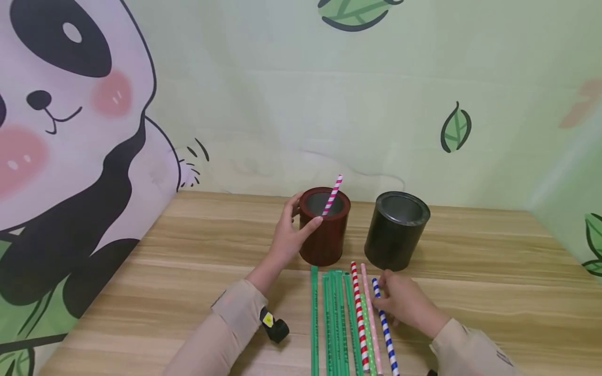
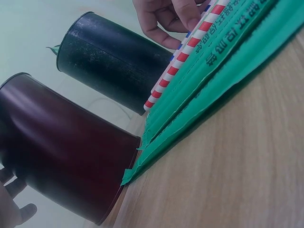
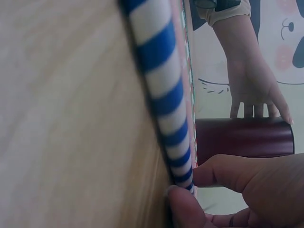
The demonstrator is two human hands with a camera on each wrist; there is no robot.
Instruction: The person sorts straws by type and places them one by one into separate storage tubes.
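A dark red can (image 1: 323, 237) stands upright at the back, with a pink-and-white striped straw (image 1: 333, 194) leaning in it. My left hand (image 1: 290, 230) grips this can from the left, thumb near the rim. Below the cans lies a blue-and-white striped straw (image 1: 385, 326), rightmost of the row. My right hand (image 1: 404, 300) pinches it near its far end, thumb and finger on either side in the right wrist view (image 3: 223, 185). Just left of it are a pink straw (image 1: 371, 318), a green dotted straw (image 1: 368, 334) and a red-and-white striped straw (image 1: 359, 313).
A black can (image 1: 397, 230) stands right of the red one. Several straws in green printed wrappers (image 1: 335, 318) lie left of the loose straws on the wooden table (image 1: 517, 292). Behind rises a pale green backdrop (image 1: 254, 104) with a panda and leaves.
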